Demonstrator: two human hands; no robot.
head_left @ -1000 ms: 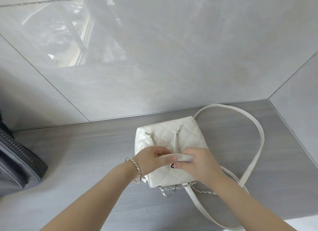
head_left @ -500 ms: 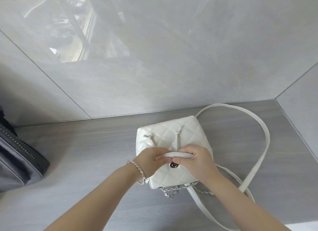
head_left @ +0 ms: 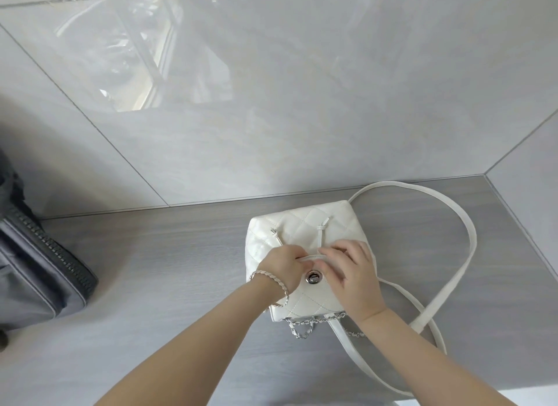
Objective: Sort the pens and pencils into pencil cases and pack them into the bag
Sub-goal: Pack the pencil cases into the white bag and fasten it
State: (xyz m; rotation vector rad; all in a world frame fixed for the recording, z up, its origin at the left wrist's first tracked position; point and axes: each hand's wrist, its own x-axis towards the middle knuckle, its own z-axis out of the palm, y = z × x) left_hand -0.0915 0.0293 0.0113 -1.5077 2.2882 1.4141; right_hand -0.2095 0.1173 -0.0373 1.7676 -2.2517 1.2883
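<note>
Dark zippered case [head_left: 36, 263] at the table's [head_left: 169, 263] left edge. Centre: small white quilted bag [head_left: 305, 224] with silver snap [head_left: 314, 276], chain and long strap [head_left: 465, 248]. Left hand [head_left: 282, 266] and right hand [head_left: 351, 269] pinch its white flap edge.

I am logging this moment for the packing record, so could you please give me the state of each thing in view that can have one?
White quilted bag: lying on the grey surface, flap edge pinched by both hands, round silver clasp exposed and unfastened.
Left hand: gripping the flap edge.
Right hand: gripping the flap edge.
White strap: loose, looped on the surface.
Silver chain: slack below the bag.
Dark grey case: at the left edge; whether its zip is closed cannot be told.
</note>
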